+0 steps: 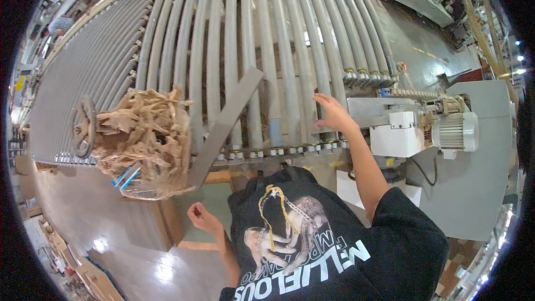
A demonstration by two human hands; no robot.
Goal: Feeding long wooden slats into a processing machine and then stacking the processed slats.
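My right hand [334,116] reaches over the roller conveyor [234,50] near its right front edge. Its fingers are spread and hold nothing. Lower down, at the left of my body, my left hand [203,217] hangs in front of the conveyor with its fingers curled in; nothing shows in them. Between the hands, a long flat grey-brown strip [228,122] lies slantwise across the rollers, apart from both hands. Its near end meets a clear plastic bag [167,189] stuffed with crumpled brown paper [145,128].
A metal handwheel [84,127] stands left of the bag. At the right, a white box [397,138] and a ribbed motor [454,132] sit beside the conveyor, next to a grey panel [479,189]. Below the conveyor's front edge stands a brown board-like stack [161,223].
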